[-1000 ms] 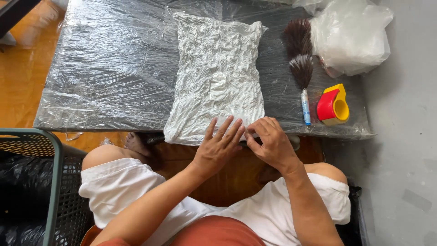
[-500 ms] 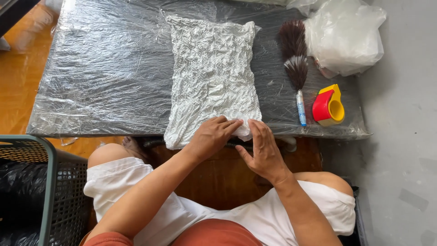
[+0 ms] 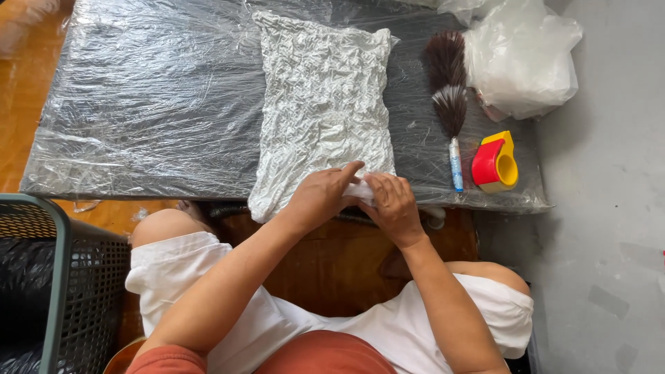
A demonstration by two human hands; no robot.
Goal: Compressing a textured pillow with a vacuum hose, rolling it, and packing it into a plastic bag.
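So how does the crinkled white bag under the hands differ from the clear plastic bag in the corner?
The crinkled white bag lies flat and tightly wrinkled, opaque white; the clear plastic bag is puffed up, loose and see-through. The white one lies mid-table, with the left hand and right hand on its near edge; the clear one sits untouched by the feather duster. Both rest on the plastic-wrapped table.

Left hand (image 3: 320,195), right hand (image 3: 393,205): bare, no gloves, rings or watch. Forearms uncovered. White shorts (image 3: 208,277), rust-red top (image 3: 305,357). Knees bare.
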